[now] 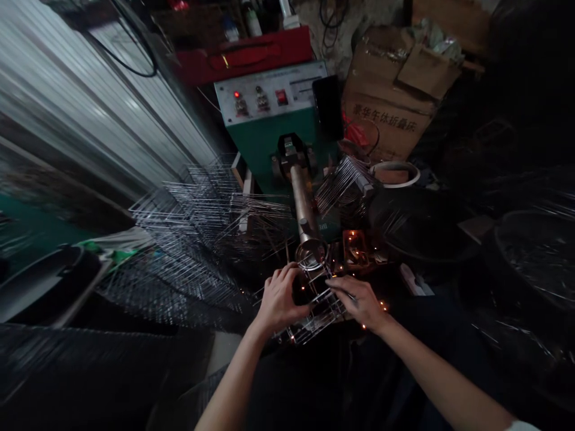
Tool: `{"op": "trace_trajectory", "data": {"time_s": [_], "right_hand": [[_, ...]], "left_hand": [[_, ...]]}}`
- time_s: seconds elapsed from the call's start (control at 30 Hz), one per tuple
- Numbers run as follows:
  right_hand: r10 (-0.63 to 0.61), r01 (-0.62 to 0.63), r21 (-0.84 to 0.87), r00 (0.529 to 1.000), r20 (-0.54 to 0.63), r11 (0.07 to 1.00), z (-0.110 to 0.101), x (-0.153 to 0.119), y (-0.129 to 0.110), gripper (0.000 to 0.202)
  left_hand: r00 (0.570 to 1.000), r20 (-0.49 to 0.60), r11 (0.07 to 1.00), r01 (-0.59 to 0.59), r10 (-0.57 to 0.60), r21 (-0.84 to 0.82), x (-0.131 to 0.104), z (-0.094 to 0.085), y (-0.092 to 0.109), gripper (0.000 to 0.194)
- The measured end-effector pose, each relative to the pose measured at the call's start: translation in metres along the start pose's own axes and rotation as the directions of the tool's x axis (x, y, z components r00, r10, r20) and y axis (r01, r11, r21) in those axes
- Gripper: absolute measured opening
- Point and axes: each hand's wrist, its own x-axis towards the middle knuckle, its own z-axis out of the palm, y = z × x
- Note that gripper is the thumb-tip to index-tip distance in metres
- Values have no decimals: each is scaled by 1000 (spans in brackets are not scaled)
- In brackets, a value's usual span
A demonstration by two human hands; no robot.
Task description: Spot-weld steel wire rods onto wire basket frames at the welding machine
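A small wire rack (321, 311) of thin metal rods lies beneath the round end of a spot welder's metal arm (302, 197). My left hand (279, 299) grips the rack's left side, thumb and fingers curved around it. On the other side, my right hand (358, 301) is closed in a pinch on a thin metal rod (335, 282) at the rack's edge; its far end is hard to make out. Orange sparks (383, 306) scatter around both hands and below the rack.
The green welder cabinet (256, 143) stands ahead with a lit red lamp (236, 94). Stacked wire grids (188, 221) crowd the left. Loose rods (344, 185), a small orange box (356, 248) and a dark basin (422, 224) sit on the right. A cardboard box (381, 102) leans behind.
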Motion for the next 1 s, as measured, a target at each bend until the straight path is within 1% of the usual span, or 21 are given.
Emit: {"op": "trace_trajectory", "data": {"time_s": [0.17,0.27,0.33,0.4,0.5,0.6,0.7,0.8,0.9,1.0], "right_hand": [[-28,26,-53,999,-24,998,7,22,10,28],[-31,31,-46,999,-16,998,12,26,14,28],[-22,22,-18,1000,-15,1000,13,25,14,27],[-12,12,0,999,-38,1000,13,24,14,23],[38,-42,-41,995,-96,998,13,22,16,16],[61,-78,-116,988,-142,990,13,23,18,15],[49,-73,-139,985,-167,988,12,27,20,13],[69,-85,-118,988,-136,989,10,36,24,13],[91,-97,-87,993,-70,992,8,44,30,11],[109,-112,-61,993,-52,992,8,47,37,11]], "left_hand": [[999,43,999,-18,19,-29,28,-7,-18,74],[998,41,999,-40,41,-19,35,-7,-26,75],[998,35,999,-43,43,-2,35,-7,-26,73],[999,24,999,-34,34,23,32,-7,-23,71],[1000,4,999,-25,25,46,31,-8,-20,70],[999,21,999,-45,45,13,36,-10,-22,72],[998,44,998,-44,46,-52,46,-12,-26,71],[998,30,994,-50,53,-98,56,-10,-32,72],[998,0,995,-65,65,-71,63,-8,-40,77],[998,-9,997,-66,65,-40,66,-7,-47,77]]}}
